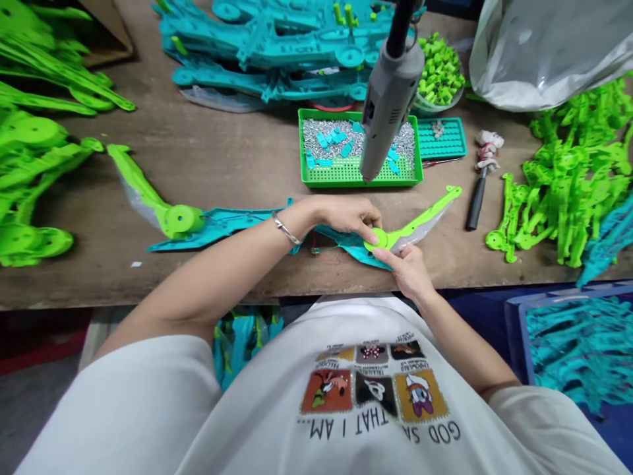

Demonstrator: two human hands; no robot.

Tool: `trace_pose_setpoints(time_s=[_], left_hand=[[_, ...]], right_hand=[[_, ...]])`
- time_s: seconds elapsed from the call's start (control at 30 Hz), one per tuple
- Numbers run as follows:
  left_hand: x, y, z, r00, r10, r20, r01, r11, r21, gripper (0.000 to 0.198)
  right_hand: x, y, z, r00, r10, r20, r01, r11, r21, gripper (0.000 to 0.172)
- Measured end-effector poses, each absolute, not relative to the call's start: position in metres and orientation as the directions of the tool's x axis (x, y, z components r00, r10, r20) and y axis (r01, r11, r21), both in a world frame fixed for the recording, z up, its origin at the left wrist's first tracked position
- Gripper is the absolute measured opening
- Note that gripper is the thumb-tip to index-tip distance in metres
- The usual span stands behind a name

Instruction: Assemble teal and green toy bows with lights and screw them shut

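Observation:
A long teal plastic frame (237, 223) lies along the near part of the brown table, with a green arm piece (143, 188) joined at its left end. At its right end a second green arm piece (420, 219) slants up to the right. My left hand (349, 216), below a silver bracelet, presses its fingers on the round green hub of that right piece. My right hand (408, 267) grips the same joint from the lower right, thumb on the hub and fingers partly hidden beneath.
An electric screwdriver (390, 99) hangs above a green tray (361, 177) of screws. Behind are stacked teal frames (291, 39) and a bowl of green caps (438, 72). A black-handled hammer (477, 201) lies right. Green parts (568, 178) pile beyond it.

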State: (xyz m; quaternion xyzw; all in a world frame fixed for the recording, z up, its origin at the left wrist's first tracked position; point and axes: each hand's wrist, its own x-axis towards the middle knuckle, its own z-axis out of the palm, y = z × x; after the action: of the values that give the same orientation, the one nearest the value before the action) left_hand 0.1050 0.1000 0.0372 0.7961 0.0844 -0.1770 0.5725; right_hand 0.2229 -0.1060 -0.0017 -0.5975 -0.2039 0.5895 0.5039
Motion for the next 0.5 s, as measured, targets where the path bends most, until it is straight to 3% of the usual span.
trace_pose_setpoints(time_s=[0.1,0.3,0.5], left_hand=[[0.095,0.106,0.031,0.889,-0.153,-0.431,0.385,-0.257,0.886,0.047],[0.073,0.115,0.022,0.843,-0.196,-0.501,0.467,-0.196,0.862,0.047],[0.059,0.123,0.016,0.84,-0.151,-0.521,0.499,-0.162,0.851,0.051]], right_hand=[[0.236,-0.105,0.007,0.137,0.824,-0.55,-0.428,-0.452,-0.783,0.048],[0.295,-0.075,0.013,0.378,0.78,-0.499,-0.504,-0.278,-0.818,0.048],[0.304,-0.045,0.003,0.319,0.781,-0.537,-0.526,-0.326,-0.786,0.039]])
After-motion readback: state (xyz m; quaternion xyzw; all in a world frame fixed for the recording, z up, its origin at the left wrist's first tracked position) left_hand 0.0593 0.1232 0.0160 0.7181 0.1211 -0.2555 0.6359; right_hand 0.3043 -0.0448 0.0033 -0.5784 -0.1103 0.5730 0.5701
